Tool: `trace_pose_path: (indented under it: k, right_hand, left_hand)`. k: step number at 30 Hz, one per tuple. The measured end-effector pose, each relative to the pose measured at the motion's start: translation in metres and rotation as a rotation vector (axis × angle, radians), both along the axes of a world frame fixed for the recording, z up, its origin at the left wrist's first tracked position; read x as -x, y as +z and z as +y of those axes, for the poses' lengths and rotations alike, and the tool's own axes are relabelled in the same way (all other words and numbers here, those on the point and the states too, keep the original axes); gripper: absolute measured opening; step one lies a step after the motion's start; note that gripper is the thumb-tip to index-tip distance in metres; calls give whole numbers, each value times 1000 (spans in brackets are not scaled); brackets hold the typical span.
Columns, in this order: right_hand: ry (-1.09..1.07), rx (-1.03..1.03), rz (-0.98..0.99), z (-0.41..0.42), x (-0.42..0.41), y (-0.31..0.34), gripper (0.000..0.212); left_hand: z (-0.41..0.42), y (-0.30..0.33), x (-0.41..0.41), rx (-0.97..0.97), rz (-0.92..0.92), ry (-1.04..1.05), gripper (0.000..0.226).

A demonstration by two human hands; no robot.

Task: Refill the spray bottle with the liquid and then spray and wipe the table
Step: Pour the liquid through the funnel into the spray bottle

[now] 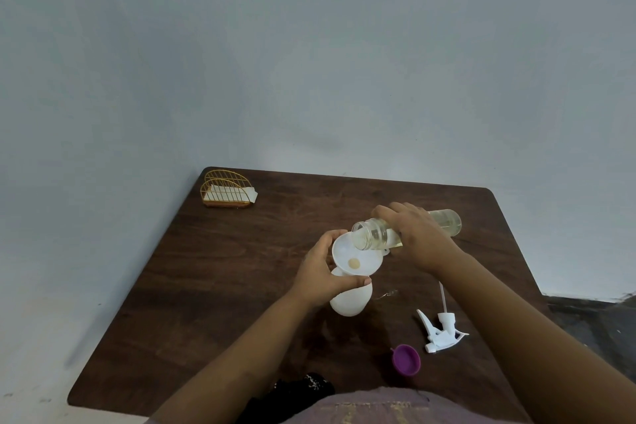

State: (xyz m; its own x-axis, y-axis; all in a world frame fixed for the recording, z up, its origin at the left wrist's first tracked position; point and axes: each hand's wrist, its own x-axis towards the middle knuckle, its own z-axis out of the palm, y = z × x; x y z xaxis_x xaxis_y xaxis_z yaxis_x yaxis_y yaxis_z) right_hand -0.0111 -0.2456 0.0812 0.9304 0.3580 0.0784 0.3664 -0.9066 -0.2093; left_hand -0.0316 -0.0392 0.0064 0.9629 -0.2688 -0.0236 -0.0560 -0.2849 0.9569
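White opaque spray bottle (351,299) stands mid-table with a white plastic funnel (356,258) in its neck; left hand (323,277) grips the funnel rim and bottle top; right hand (418,236) is wrapped around a clear plastic bottle of pale liquid (406,229), tipped near-horizontal, mouth over the funnel; refill looks underway, spraying and wiping left; white trigger sprayer head (442,330) and purple cap (406,359) lie near the front edge; wire napkin holder (227,189) sits at the far left corner; dark wooden table (223,286) is open on the left, tighter on the right.
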Motion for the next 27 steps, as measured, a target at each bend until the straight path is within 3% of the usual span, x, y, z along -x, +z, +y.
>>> trace_pose_path:
  k: [27]
  right_hand:
    - [-16,42,-2,-2,-2,0,45]
  left_hand:
    - [0,-1,1,8,1,2,75]
